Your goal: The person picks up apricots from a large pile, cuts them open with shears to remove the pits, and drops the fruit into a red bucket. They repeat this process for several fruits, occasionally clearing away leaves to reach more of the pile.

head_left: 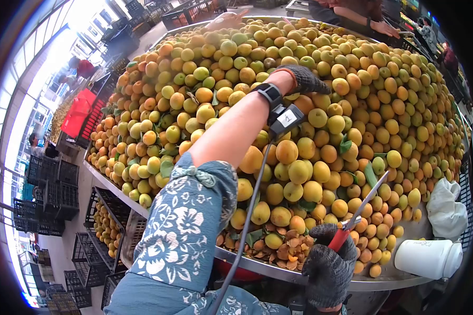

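My left hand [307,80], in a dark knit glove, reaches over the middle of a big heap of yellow-orange apricots [299,170]. Its fingers stretch to the right, slightly bent, resting on or just above the fruit; their undersides are hidden. Low at the table's front edge, my right hand [328,265], also gloved, is closed round the red handle of a cutting tool [367,202]. The tool's long pointed metal blade slants up and right above the apricots. Just left of this hand lies a pile of split apricot pieces [286,249].
A metal rim [373,285] borders the table. At its right stand a white lidded container [425,259] and a crumpled white bag [446,208]. Black crates [52,181] are stacked on the left, near a red crate [79,113]. Another person's arm [360,18] reaches in across the far side.
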Tool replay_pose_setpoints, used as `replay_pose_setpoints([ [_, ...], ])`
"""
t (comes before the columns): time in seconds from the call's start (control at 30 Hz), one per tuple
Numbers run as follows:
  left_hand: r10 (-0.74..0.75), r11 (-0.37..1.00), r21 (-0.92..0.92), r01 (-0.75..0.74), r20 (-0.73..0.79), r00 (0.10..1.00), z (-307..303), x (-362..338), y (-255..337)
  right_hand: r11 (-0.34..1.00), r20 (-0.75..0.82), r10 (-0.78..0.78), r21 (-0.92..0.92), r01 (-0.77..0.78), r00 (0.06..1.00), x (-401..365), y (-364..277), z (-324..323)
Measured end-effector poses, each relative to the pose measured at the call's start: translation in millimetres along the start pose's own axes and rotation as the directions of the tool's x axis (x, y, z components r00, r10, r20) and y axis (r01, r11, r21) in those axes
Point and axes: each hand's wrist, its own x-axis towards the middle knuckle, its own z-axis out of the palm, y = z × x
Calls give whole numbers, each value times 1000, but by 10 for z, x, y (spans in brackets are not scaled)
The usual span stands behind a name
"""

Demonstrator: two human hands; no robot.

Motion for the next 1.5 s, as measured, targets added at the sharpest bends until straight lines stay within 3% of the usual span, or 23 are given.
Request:
replay_pose_setpoints([
  [0.03,3,1000,0,-3,0,1000,15,-48,-7,999,18,33,-6,-33,999,-12,-33,-1],
  [0.1,124,842,-540,-12,172,977,200,-129,-102,1000,4,-5,18,5,1000,9,9,5],
  [0.17,185,966,162,-200,108,977,379,-508,169,998,17,-12,58,11,1000,8,32,-24],
  [0.27,133,984,105,-145,109,985,337,-1066,510,994,-8,-90,64,91,996,59,68,-48],
  [0.33,293,912,313,-263,-51,955,420,-1277,567,983,-4,-167,74,167,986,84,97,-116],
  [0.43,323,932,230,-281,-171,931,482,-1613,590,970,-34,-238,43,239,971,155,111,-171],
  [0.5,360,920,193,-340,-80,929,515,-1799,581,960,-29,-277,42,278,961,201,139,-194],
  [0.53,456,857,304,-416,-70,887,694,-1849,530,958,-46,-279,52,281,959,201,129,-168],
  [0.57,427,850,380,-366,-88,900,720,-1979,584,957,-62,-281,60,285,958,197,128,-148],
  [0.67,419,898,149,-413,-9,908,624,-2258,594,942,-68,-316,91,322,946,264,210,-188],
  [0.77,174,982,-31,-186,-229,958,438,-2503,683,949,-63,-312,16,314,948,264,204,-159],
  [0.83,132,746,-560,-360,-406,904,549,-2454,441,947,-74,-320,17,322,945,300,207,-133],
  [0.93,-122,376,-885,-275,-342,932,460,-2660,354,953,-6,-296,-64,295,955,374,230,-121],
  [1.0,-247,151,-955,-256,-287,926,464,-2842,381,948,27,-315,-35,316,949,428,277,-110],
  [1.03,-162,-52,-944,-325,-313,936,573,-2889,240,949,58,-315,-6,316,947,412,268,-88],
  [1.13,-174,-317,-874,-368,-328,928,664,-3110,395,936,44,-348,-42,350,937,449,336,-83],
  [1.23,-160,-361,-802,-476,-449,879,933,-3089,260,924,45,-358,-127,360,933,415,404,-43],
  [1.27,-162,-98,-808,-581,-563,810,968,-3078,291,919,40,-355,-167,356,934,409,437,-24],
  [1.3,-61,-450,-832,-325,-335,940,927,-3177,268,918,53,-354,-170,358,934,398,463,-4],
  [1.33,-91,44,-881,-471,-473,877,951,-3204,247,905,85,-367,-196,377,926,375,493,9],
  [1.37,-47,526,-698,-486,-595,802,984,-3210,237,891,116,-379,-221,396,918,341,517,24],
  [1.4,-120,235,-844,-482,-517,848,1005,-3216,225,918,123,-327,-191,346,937,261,501,57],
  [1.5,-113,178,-826,-535,-557,823,1062,-3281,189,939,249,-303,-88,333,920,142,545,125],
])
